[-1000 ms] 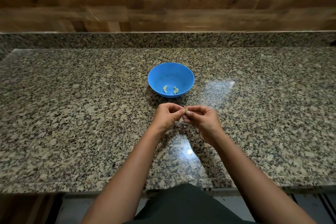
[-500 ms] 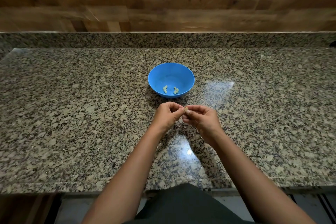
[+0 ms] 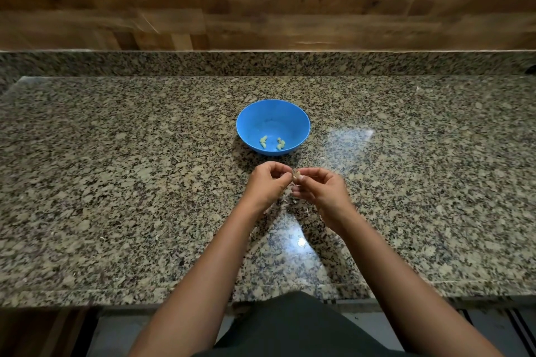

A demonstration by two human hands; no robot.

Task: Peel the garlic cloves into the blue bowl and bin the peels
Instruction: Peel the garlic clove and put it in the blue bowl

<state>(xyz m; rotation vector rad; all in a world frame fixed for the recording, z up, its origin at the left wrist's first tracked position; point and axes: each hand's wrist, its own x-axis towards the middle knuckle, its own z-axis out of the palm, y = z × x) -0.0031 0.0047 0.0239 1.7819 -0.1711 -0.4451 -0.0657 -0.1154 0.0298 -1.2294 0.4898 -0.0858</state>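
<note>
Left hand and right hand are pinching one garlic clove, fingers curled, mid-worktop; blue bowl holding peeled cloves is sitting just behind.

A kitchen: a long speckled polished granite countertop with a matching low granite upstand along its far edge, a brown wood-plank wall behind, and a round blue plastic bowl holding pale peeled garlic cloves.

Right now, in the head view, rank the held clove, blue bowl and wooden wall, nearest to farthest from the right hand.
1. garlic clove: pinched at the fingertips of the right hand.
2. blue bowl: on the counter, just ahead of it.
3. wooden wall: far back, behind the counter.
</note>
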